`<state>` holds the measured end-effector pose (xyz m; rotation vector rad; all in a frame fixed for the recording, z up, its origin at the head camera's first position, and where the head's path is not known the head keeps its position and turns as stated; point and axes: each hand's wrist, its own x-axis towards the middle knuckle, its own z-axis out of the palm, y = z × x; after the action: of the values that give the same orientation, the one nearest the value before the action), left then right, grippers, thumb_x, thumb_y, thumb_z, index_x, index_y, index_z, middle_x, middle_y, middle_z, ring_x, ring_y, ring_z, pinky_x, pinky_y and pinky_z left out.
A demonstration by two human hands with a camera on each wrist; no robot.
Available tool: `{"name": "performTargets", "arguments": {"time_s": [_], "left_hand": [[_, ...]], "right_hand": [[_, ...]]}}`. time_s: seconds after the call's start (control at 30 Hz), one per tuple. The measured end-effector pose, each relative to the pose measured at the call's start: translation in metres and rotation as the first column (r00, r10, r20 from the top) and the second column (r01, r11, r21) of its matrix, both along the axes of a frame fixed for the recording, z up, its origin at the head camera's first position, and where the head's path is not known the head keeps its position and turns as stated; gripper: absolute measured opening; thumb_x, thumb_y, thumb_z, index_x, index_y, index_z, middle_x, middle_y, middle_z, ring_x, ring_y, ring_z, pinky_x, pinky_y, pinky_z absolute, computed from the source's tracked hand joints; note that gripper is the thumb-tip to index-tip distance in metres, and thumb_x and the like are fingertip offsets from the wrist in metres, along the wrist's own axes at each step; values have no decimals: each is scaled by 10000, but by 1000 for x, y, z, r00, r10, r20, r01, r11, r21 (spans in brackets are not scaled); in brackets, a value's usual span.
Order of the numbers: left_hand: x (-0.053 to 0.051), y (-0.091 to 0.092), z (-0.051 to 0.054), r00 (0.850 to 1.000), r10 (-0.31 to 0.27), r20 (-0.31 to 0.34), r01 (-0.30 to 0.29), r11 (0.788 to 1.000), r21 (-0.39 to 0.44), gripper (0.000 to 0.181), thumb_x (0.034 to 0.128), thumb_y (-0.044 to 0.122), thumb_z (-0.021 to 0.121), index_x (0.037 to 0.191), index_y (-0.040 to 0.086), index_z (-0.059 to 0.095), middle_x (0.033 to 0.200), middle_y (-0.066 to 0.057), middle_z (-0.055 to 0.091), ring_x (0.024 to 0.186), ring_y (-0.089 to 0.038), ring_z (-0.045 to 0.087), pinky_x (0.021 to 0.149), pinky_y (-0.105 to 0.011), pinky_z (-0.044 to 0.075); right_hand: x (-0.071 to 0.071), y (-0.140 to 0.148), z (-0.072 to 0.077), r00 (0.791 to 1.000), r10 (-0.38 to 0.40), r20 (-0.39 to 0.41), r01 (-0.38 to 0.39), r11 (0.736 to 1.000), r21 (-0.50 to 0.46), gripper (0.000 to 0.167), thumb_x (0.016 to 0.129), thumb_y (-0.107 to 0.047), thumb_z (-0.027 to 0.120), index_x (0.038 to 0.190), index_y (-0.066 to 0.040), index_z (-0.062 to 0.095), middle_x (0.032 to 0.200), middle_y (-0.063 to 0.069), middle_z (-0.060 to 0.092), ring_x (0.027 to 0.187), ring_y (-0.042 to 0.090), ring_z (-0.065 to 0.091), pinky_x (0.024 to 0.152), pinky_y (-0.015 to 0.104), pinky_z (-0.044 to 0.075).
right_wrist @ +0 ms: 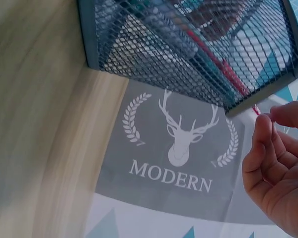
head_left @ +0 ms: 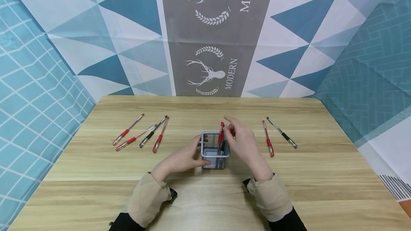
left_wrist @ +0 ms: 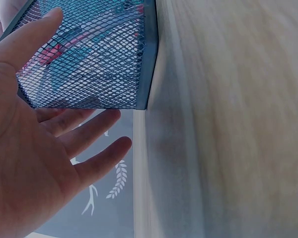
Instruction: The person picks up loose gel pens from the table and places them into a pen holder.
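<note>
A mesh pen holder (head_left: 215, 162) stands upright on the table, with a red pen (head_left: 221, 134) and a black pen (head_left: 223, 146) inside, leaning toward its right side. My left hand (head_left: 185, 157) holds the holder from the left, thumb on the front wall and fingers around the far left side. In the left wrist view the left hand (left_wrist: 49, 144) has its thumb along the mesh (left_wrist: 99, 64). My right hand (head_left: 242, 140) is at the holder's right rim. In the right wrist view the right hand (right_wrist: 278, 158) pinches the red pen's upper end just above the rim.
Left of the holder lie several pens, among them a red pen (head_left: 128, 129), a black pen (head_left: 153, 132) and another red pen (head_left: 160, 135). On the right lie a red pen (head_left: 268, 139) and a black pen (head_left: 282, 133). Patterned cloth (head_left: 205, 38) hangs behind the table (head_left: 205, 202).
</note>
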<state>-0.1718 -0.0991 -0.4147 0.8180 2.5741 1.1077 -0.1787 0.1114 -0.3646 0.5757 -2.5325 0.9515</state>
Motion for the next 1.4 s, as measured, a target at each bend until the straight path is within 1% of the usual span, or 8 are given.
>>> {"name": "performTargets", "arguments": {"time_s": [0.2,0.3,0.57,0.7,0.87,1.17,1.33,1.4], "left_hand": [[1,1,1,1000,8,7,-8,1000,-16,943,737,448,697,1447,173,141,1391,-68,403,1281,-238,378,1068,-437,308],[1,1,1,1000,10,12,-10,1000,-26,944,734,456,695,1445,173,142,1393,-68,400,1287,-239,368,1073,-439,299],[1,0,1,1000,13,19,-12,1000,-24,963,735,460,692,1453,173,118,1409,-67,378,1299,-236,349,1082,-438,282],[2,0,2,1000,13,23,-13,1000,-22,959,737,450,695,1453,173,119,1409,-64,379,1298,-232,352,1083,-435,282],[2,0,2,999,18,28,-17,1000,-23,956,736,438,702,1451,175,124,1405,-67,385,1298,-234,352,1084,-439,280],[1,0,2,1000,17,24,-16,1000,-21,950,731,443,703,1446,170,141,1401,-70,389,1297,-236,353,1085,-438,278],[2,0,2,1000,17,19,-17,999,-27,937,734,457,696,1440,166,154,1401,-73,387,1299,-234,349,1086,-430,279],[1,0,2,1000,16,21,-16,1000,-23,933,738,449,696,1440,166,152,1402,-71,385,1300,-232,347,1086,-427,279]], "right_hand": [[-2,15,5,996,-76,-36,76,997,-16,296,866,-48,548,1158,-9,578,721,42,624,531,77,481,450,218,416],[-3,24,8,992,-124,-32,123,992,-10,275,871,-56,526,1134,-28,601,745,56,638,539,94,505,528,298,462],[-8,52,11,973,-215,85,209,975,78,242,886,-100,517,1087,-26,631,847,110,655,625,174,568,485,256,431],[-10,69,10,945,-268,189,239,957,162,223,890,-131,530,1068,-36,625,917,120,652,727,215,587,537,293,453],[-13,84,8,907,-289,305,221,946,239,208,888,-133,538,1049,-24,612,937,140,640,725,218,582,561,308,461],[-16,99,4,866,-287,409,157,934,322,230,886,-109,538,1059,30,601,981,192,629,627,175,541,532,295,424],[-17,104,0,819,-309,483,155,930,333,198,868,-83,534,1004,52,580,916,198,615,602,174,538,514,285,437],[-18,105,-2,789,-317,527,144,928,343,164,857,-82,547,950,50,577,860,183,614,580,171,522,491,272,426]]}}
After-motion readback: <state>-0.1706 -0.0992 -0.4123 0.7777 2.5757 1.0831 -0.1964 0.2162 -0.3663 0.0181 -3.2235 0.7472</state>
